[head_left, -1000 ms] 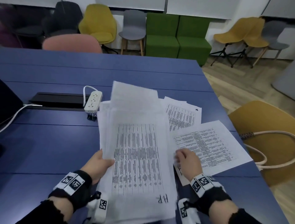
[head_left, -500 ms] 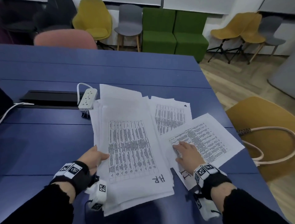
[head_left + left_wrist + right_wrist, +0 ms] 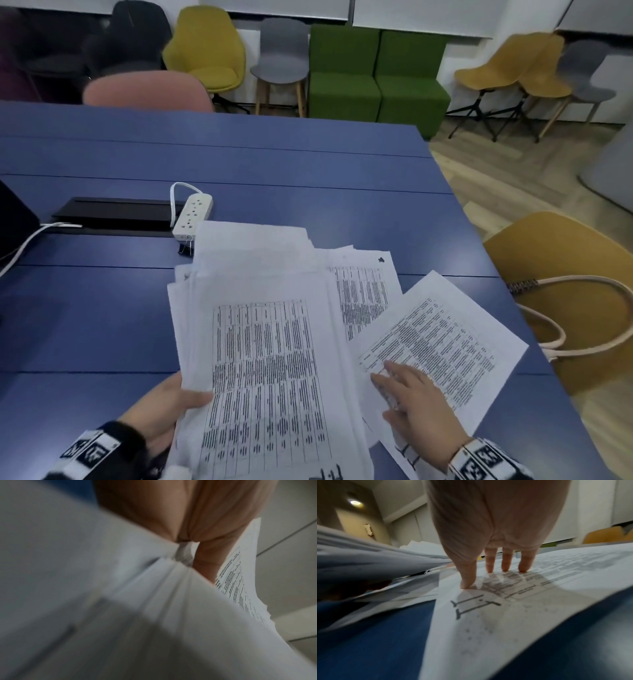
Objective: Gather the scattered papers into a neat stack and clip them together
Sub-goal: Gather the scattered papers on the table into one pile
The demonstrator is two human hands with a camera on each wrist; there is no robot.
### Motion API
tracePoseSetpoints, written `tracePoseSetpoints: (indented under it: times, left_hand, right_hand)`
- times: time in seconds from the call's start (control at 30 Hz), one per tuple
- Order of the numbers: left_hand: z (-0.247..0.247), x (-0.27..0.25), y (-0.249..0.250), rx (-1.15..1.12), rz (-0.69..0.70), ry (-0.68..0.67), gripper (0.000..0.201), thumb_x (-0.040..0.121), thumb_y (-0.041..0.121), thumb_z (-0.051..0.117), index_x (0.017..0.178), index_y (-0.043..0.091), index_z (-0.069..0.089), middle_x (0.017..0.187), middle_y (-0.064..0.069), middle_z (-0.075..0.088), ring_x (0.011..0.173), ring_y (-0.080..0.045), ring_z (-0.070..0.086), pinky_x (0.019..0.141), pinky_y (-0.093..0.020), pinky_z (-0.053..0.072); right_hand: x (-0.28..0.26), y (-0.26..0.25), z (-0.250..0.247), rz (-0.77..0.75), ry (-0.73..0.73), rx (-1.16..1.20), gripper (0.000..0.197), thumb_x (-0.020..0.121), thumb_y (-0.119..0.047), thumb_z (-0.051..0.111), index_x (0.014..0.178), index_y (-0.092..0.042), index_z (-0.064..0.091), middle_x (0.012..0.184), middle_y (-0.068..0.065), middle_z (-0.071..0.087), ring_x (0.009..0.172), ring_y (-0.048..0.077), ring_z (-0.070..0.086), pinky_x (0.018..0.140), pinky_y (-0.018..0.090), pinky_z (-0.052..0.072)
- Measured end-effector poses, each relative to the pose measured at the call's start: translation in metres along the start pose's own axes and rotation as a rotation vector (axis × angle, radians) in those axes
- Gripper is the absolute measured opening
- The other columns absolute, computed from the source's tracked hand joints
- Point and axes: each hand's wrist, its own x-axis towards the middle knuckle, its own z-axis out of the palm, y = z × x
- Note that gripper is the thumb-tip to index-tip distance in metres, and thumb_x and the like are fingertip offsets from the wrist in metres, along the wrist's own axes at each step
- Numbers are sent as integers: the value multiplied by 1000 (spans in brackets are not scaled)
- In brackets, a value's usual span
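Observation:
My left hand (image 3: 178, 404) grips the left edge of a loose stack of printed papers (image 3: 267, 359), thumb on top; the left wrist view shows that stack (image 3: 171, 588) pinched between thumb and fingers. My right hand (image 3: 407, 394) lies flat with straight fingers on a single printed sheet (image 3: 455, 339) marked "IT" (image 3: 471, 607) on the blue table (image 3: 85, 308); the fingertips (image 3: 467, 584) press the paper. Another printed sheet (image 3: 366, 291) lies partly under the stack. A black binder clip (image 3: 186, 247) sits by the stack's far left corner.
A white power strip (image 3: 191, 216) and a black cable tray (image 3: 113, 216) lie at the left behind the papers. A dark object with a white cable (image 3: 20, 240) is at the left edge. A yellow chair with a bag strap (image 3: 575, 308) stands beside the table's right edge.
My left hand has lifted the stack's near edge toward me. My right hand stays flat on the "IT" sheet, which has slid slightly.

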Motion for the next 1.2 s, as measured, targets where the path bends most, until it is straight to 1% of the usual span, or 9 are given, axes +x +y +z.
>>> tracePoseSetpoints:
  times: [0.1, 0.2, 0.3, 0.37, 0.5, 0.63, 0.83, 1.0, 1.2]
  left_hand:
    - [1, 5, 15, -50, 73, 31, 42, 84, -18, 46, 121, 0, 54, 108, -30, 69, 90, -44, 70, 72, -52, 58]
    - [-2, 12, 36, -75, 155, 75, 40, 87, -19, 42, 120, 0, 55, 105, -27, 70, 87, -40, 72, 64, -47, 60]
    - [-9, 15, 51, -89, 214, 125, 35, 88, -20, 38, 113, -3, 56, 91, -24, 74, 75, -35, 74, 58, -45, 60]
    - [-14, 17, 56, -88, 241, 176, 34, 89, -20, 37, 109, -2, 57, 83, -20, 75, 69, -32, 74, 55, -43, 60]
    - [-19, 26, 58, -53, 253, 261, 35, 90, -19, 39, 117, -2, 54, 88, -20, 74, 71, -32, 74, 63, -47, 60]
    - [-6, 36, 56, -13, 200, 216, 45, 88, -19, 41, 129, -1, 50, 118, -32, 62, 105, -46, 62, 89, -53, 48]
    - [15, 50, 54, -23, 138, 109, 47, 87, -21, 41, 128, 0, 52, 118, -32, 63, 107, -48, 61, 91, -58, 48]
    - [32, 59, 50, -21, 113, 39, 49, 86, -21, 42, 129, 1, 51, 117, -29, 65, 106, -46, 64, 84, -55, 55]
    - [25, 60, 48, -41, 125, 34, 47, 87, -19, 44, 128, 2, 53, 115, -27, 67, 107, -45, 64, 94, -58, 48]
  right_hand:
    - [-1, 10, -6, 51, 196, 141, 50, 88, -24, 63, 136, -33, 48, 147, -9, 39, 128, 3, 28, 109, 22, 19]
    - [-4, 43, -18, 466, 511, 220, 52, 81, -23, 73, 129, -10, 56, 132, 14, 53, 126, 27, 43, 106, 38, 32]
    - [-3, 82, -34, 993, 434, 337, 69, 69, -47, 78, 110, 4, 58, 111, 26, 62, 111, 41, 54, 92, 45, 45]
    - [4, 103, -35, 1160, 348, 454, 70, 65, -54, 79, 93, 6, 57, 102, 27, 64, 99, 40, 59, 85, 46, 51]
    - [28, 109, -35, 1122, 268, 425, 72, 61, -44, 84, 101, 10, 57, 102, 28, 63, 97, 40, 60, 75, 41, 51]
    - [55, 74, -47, 1002, 243, 318, 62, 66, -31, 83, 111, 2, 55, 116, 26, 55, 107, 39, 55, 86, 39, 48]
    - [88, 35, -44, 716, 192, 109, 37, 84, -11, 58, 120, -12, 53, 128, 15, 46, 115, 35, 47, 96, 33, 38]
    - [104, 17, -41, 526, 157, 165, 54, 84, -13, 62, 135, -16, 45, 134, 11, 45, 123, 31, 42, 98, 31, 37]
    - [105, 13, -46, 753, 233, 242, 57, 77, -30, 76, 119, -2, 52, 126, 17, 46, 117, 34, 46, 90, 35, 45]
